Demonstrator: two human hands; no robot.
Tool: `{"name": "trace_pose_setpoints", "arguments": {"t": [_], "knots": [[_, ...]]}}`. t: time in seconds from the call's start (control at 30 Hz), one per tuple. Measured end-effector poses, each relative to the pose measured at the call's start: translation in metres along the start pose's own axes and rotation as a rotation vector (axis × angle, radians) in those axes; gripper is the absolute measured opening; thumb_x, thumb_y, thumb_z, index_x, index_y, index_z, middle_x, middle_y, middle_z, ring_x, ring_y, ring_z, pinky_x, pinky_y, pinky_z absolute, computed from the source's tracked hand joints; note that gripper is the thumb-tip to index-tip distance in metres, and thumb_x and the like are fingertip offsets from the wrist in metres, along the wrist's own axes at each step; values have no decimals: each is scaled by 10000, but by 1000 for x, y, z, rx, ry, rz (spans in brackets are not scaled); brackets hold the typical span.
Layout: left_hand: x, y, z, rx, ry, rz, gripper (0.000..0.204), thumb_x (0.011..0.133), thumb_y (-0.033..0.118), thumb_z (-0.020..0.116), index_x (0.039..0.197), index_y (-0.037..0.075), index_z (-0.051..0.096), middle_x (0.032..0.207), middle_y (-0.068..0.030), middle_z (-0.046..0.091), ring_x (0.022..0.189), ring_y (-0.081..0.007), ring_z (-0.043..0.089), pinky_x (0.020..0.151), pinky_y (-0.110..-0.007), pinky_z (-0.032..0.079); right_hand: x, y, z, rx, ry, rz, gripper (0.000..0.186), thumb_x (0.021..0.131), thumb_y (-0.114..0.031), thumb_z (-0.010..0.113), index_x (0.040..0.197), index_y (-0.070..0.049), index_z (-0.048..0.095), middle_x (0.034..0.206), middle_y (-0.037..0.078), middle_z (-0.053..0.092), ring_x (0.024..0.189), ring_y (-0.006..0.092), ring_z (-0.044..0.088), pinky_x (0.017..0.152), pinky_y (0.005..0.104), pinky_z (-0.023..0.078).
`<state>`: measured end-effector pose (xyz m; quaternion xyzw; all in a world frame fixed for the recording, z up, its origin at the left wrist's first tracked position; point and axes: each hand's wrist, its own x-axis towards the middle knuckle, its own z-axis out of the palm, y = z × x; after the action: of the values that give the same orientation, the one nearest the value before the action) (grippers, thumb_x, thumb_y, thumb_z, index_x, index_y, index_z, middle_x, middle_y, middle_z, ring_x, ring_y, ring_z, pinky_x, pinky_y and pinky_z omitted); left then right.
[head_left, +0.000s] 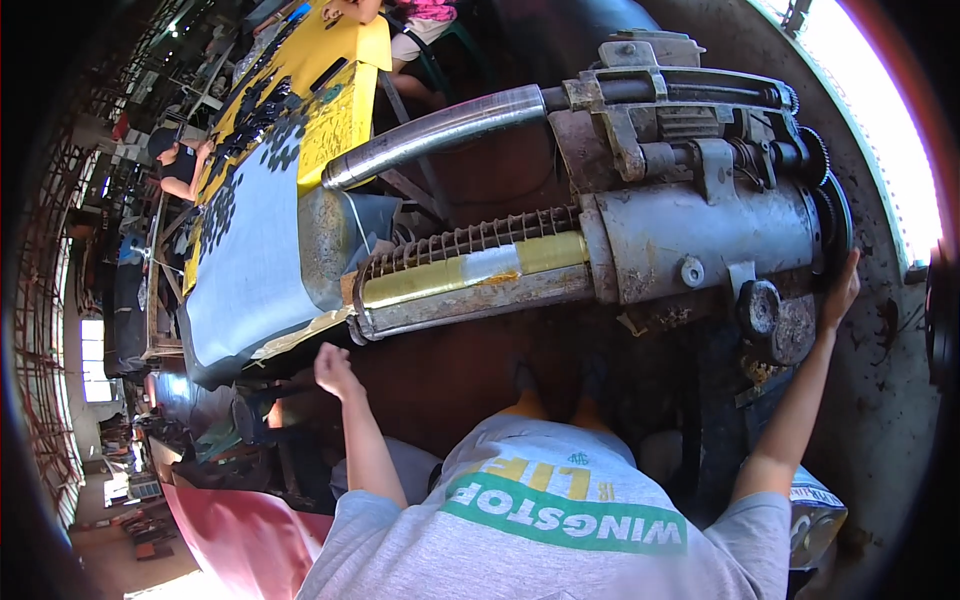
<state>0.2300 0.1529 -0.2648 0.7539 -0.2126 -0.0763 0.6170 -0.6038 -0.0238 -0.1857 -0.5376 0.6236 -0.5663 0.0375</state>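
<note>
Nearest, the person's grey printed T-shirt (560, 520) fills the lower frame, both forearms rising from it. The left hand (334, 371) hangs loosely curled and empty, just below the end of the brass-yellow roller with its pale tape patch (470, 272). The right hand (841, 290) lies open-fingered against the dark rimmed wheel at the end of the worn grey metal roller machine (700, 235), near a black round knob (759, 306). Beyond run a polished steel tube (440, 132) and exposed gears (815, 150); a finger could likely be pinched there if the wheel turns. Farther off, a yellow-and-black patterned sheet (290, 90) covers a counter where another person leans.
</note>
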Motion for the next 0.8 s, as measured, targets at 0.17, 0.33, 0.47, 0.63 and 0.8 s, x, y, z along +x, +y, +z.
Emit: {"name": "trace_pose_setpoints", "arguments": {"t": [0.17, 0.33, 0.47, 0.63, 0.8], "knots": [[-7, 185, 68, -111, -60, 513, 235, 941, 151, 553, 1101, 2, 641, 1038, -87, 638, 869, -137, 594, 807, -270, 474, -68, 97, -30, -357, 107, -361, 537, 1000, -432, 363, 924, 28, 628, 844, 54, 598, 778, 129, 502, 720, 279, 404], [-107, 297, 109, 258, -740, 921, 324, 730, 51, 732, 1047, 90, 683, 1030, -46, 609, 941, -205, 575, 811, -315, 480, -60, 30, -26, 203, 50, 329, 580, 971, -518, 373, 850, -15, 633, 724, -14, 480, 690, 91, 431, 647, 247, 345], [-147, 298, 132, 325, -963, 1111, 399, 687, 125, 762, 1076, 101, 678, 978, -46, 583, 912, -229, 535, 797, -337, 458, 40, -77, -17, 64, -139, 308, 520, 950, -488, 451, 960, -23, 684, 701, -55, 502, 641, 32, 410, 570, 206, 302], [-155, 293, 155, 271, -1075, 1165, 354, 672, 113, 768, 1017, 83, 693, 893, -55, 558, 831, -214, 535, 741, -338, 463, 86, -81, 25, -158, -327, 302, 419, 934, -409, 528, 1031, -35, 689, 656, -80, 490, 559, 21, 388, 499, 213, 279], [-156, 293, 161, 287, -1069, 1257, 317, 652, 114, 780, 960, 89, 710, 873, -38, 563, 784, -191, 530, 698, -324, 456, 64, -91, 27, 109, -247, 376, 380, 928, -350, 562, 1089, -24, 671, 711, -71, 553, 629, 26, 456, 568, 213, 367]]}}
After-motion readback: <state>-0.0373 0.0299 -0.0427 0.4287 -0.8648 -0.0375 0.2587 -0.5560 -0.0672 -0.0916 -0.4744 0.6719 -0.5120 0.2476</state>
